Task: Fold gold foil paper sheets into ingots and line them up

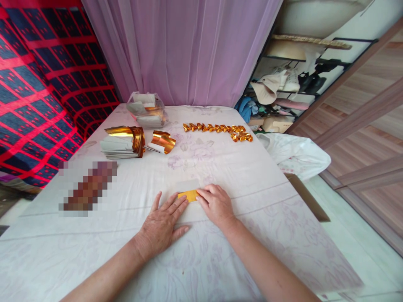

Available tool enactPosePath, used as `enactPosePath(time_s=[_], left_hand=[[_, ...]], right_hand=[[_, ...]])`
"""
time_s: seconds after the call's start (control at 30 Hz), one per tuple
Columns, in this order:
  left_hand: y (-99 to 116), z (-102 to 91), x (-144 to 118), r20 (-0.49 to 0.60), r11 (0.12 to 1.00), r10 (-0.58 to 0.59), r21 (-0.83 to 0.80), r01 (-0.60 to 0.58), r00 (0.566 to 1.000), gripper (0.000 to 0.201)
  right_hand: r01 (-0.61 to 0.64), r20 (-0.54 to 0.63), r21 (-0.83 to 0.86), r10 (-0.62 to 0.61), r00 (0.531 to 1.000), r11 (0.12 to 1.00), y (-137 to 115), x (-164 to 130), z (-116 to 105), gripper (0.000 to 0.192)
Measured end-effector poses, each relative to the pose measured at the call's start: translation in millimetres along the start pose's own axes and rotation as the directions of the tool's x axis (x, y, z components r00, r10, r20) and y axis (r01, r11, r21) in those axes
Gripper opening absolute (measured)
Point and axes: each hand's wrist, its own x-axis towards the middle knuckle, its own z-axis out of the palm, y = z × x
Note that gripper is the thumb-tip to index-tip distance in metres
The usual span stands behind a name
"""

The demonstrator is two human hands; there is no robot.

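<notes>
A sheet of gold foil paper [188, 195] lies partly folded on the table, its grey-white backing [188, 185] showing along the far side. Flat against the gold part's left end rest the fingertips of my left hand [162, 222], fingers stretched and thumb apart. My right hand [218, 205] pinches the right end between thumb and curled fingers. Farther off stand a thick stack of gold foil paper [121, 143] and a smaller curled bundle of foil sheets [162, 142]. Several folded gold foil pieces [217, 128] form a row at the back right.
A clear plastic bag [146, 110] with more paper sits at the table's back left. A blurred-out item [90, 186] lies on the left. The patterned cloth [189, 268] covers the table. Beyond its right edge are a white bag [292, 155] and a shelf [289, 92].
</notes>
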Motion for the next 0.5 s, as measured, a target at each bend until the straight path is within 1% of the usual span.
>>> enactPosePath(time_s=[0.1, 0.27, 0.4, 0.5], left_hand=[[-3.4, -1.4, -5.8, -0.003, 1.000, -0.006, 0.028, 0.006, 1.000, 0.061], [-9.9, -3.4, -9.5, 0.021, 1.000, -0.014, 0.019, 0.013, 1.000, 0.061], [-13.5, -2.8, -8.9, -0.007, 0.999, 0.024, 0.023, -0.024, 1.000, 0.062], [-11.9, -1.7, -8.2, -0.034, 1.000, 0.011, 0.029, -0.010, 0.999, 0.061]], right_hand=[[0.005, -0.005, -0.002, -0.005, 1.000, 1.000, -0.3, 0.2, 0.6, 0.018], [0.011, -0.013, -0.006, -0.011, 1.000, 1.000, 0.9, -0.7, 0.7, 0.016], [0.005, -0.001, -0.031, -0.005, 1.000, 0.999, -1.2, -0.1, -1.2, 0.014], [-0.037, 0.011, -0.066, 0.038, 0.999, 0.997, -11.3, 3.7, -2.4, 0.013]])
